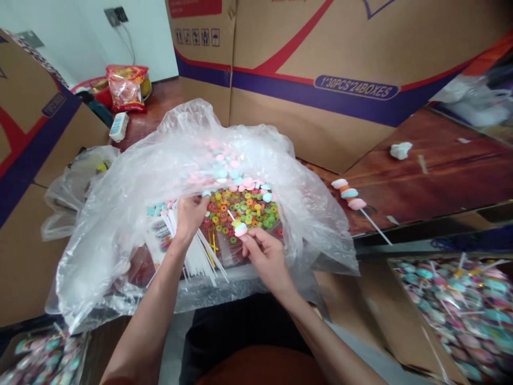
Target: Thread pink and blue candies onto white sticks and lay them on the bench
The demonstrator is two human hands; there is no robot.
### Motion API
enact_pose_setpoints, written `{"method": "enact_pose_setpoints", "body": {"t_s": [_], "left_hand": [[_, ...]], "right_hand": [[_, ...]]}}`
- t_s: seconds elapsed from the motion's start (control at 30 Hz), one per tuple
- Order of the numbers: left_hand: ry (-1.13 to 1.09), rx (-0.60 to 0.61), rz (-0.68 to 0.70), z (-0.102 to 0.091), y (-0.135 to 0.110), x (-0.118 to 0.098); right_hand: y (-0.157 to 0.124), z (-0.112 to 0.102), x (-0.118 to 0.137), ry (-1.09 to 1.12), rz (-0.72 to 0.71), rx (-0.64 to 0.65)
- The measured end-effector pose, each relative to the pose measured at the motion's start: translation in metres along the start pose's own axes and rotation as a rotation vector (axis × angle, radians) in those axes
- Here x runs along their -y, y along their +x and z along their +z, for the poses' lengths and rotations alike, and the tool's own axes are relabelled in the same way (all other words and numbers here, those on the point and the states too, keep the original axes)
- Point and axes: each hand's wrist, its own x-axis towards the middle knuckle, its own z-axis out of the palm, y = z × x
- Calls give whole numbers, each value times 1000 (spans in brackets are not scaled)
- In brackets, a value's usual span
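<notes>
My right hand (267, 258) pinches a candy skewer (240, 230), a white stick with a pink, blue and white marshmallow and yellow-green pieces threaded on it; the stick's tip points up and left. At the far side of the candy, my left hand (193, 215) has its fingers closed on a pale blue marshmallow (206, 193). Between and beyond the hands lie ring gummies (244, 207) in yellow, orange, green and red. Pink and blue marshmallows (224, 166) are heaped behind them, partly under a clear plastic bag (124, 214). White sticks (198, 259) lie bundled below my left hand.
Large cardboard boxes (288, 107) stand behind and at the left. A threaded candy skewer (349, 193) lies on the table's right side, near a crumpled white scrap (401, 150). A carton of wrapped skewers (460, 315) sits lower right. A red snack packet (127, 88) rests at the back left.
</notes>
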Motion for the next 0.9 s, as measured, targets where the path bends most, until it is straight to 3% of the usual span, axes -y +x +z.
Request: {"method": "enact_pose_setpoints", "body": {"t_s": [0.1,0.23,0.43,0.6,0.73,0.9], "left_hand": [[261,-83,109,7,-1,-3],[420,-159,209,17,-2,0],[428,-161,257,18,-1,6],[411,-172,376,14,-9,4],[147,-132,322,2,-22,-2],[-559,154,37,-12,-53,-4]], "right_hand": [[-1,1,-1,-26,-6,3],[-2,1,-3,-46,-17,6],[-3,1,-4,-68,-31,12],[-4,2,-4,-86,-43,17],[-4,0,-2,-92,-46,30],[-6,-2,1,-87,-45,48]]}}
